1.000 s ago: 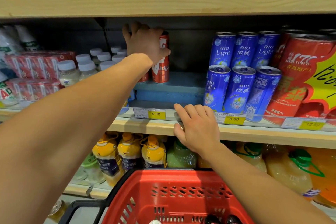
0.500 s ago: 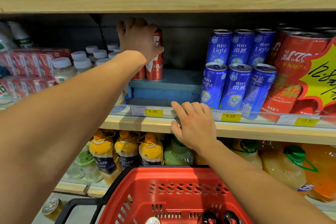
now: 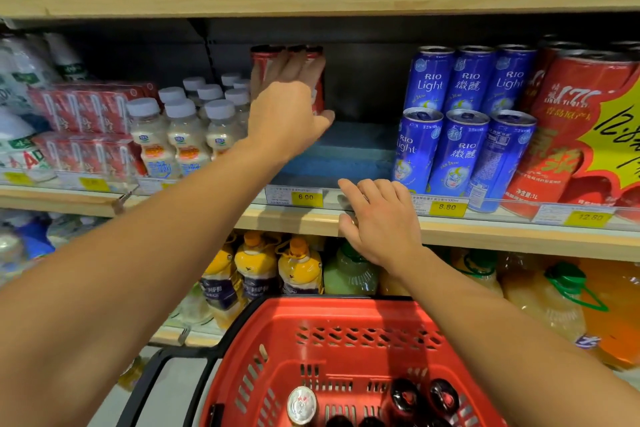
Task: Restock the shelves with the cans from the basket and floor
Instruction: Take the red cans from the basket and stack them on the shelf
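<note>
A few red cans (image 3: 264, 70) stand at the back of the middle shelf on a blue step (image 3: 346, 156). My left hand (image 3: 287, 114) reaches in and wraps the rightmost red can (image 3: 318, 87), fingers across its front, thumb low at its right. Much of that can is hidden by the hand. My right hand (image 3: 381, 222) rests on the shelf's front edge (image 3: 519, 236), fingers spread over the price rail, holding nothing. Below, the red basket (image 3: 346, 312) holds several cans, one with a silver top (image 3: 302, 404) and others with dark tops (image 3: 405, 395).
Blue RIO cans (image 3: 457, 149) and large red cans (image 3: 571, 135) fill the shelf to the right. White-capped bottles (image 3: 180, 135) and red cartons (image 3: 86, 107) stand to the left. Juice bottles (image 3: 252, 274) line the lower shelf. A blurred can (image 3: 133, 373) lies on the floor.
My left hand has slid lower on the red can, which now stands close beside the other red cans. My right hand has stayed on the shelf edge.
</note>
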Demonstrator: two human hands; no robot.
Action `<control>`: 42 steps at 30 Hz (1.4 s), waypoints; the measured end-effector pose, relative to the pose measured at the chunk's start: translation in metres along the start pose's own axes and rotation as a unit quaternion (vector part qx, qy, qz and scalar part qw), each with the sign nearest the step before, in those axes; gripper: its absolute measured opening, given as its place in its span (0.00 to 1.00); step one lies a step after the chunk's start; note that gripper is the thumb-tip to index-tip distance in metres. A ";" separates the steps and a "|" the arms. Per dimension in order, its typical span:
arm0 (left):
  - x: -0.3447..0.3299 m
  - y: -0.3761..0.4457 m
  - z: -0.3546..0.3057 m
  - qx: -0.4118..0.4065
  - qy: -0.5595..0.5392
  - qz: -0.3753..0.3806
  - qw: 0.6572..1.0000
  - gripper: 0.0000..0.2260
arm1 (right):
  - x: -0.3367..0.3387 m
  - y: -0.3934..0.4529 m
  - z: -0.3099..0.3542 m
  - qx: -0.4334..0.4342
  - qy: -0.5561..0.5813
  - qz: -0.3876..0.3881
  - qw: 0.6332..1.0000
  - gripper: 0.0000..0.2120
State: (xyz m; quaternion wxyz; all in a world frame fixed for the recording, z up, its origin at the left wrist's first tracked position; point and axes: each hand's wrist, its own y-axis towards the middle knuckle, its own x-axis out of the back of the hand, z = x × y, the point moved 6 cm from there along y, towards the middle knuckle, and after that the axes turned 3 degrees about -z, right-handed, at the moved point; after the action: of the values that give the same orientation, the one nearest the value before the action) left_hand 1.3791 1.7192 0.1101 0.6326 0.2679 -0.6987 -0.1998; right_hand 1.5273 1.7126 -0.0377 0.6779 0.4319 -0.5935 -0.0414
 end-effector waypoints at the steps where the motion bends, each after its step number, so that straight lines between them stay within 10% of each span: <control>1: 0.001 -0.011 -0.001 0.008 0.001 -0.001 1.000 0.25 | 0.001 0.000 0.000 0.001 0.003 0.003 1.000 0.25; 11: -0.035 -0.130 0.002 -0.064 -0.141 0.042 0.987 0.34 | 0.021 -0.048 0.006 -0.006 0.035 0.025 0.999 0.30; 27: -0.158 -0.365 -0.032 -0.120 -0.194 0.350 0.909 0.34 | -0.037 -0.271 -0.012 -0.067 0.093 0.386 0.916 0.34; 42: -0.250 -0.442 -0.021 -0.082 -0.060 0.513 0.852 0.36 | -0.077 -0.300 -0.006 -0.114 0.202 0.401 0.886 0.42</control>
State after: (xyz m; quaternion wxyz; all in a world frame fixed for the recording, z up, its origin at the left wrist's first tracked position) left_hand 1.4677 1.5338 -0.3553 0.6213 -0.1943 -0.7547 0.0812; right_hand 1.6469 1.5732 -0.2868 0.7868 0.0761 -0.5571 0.2545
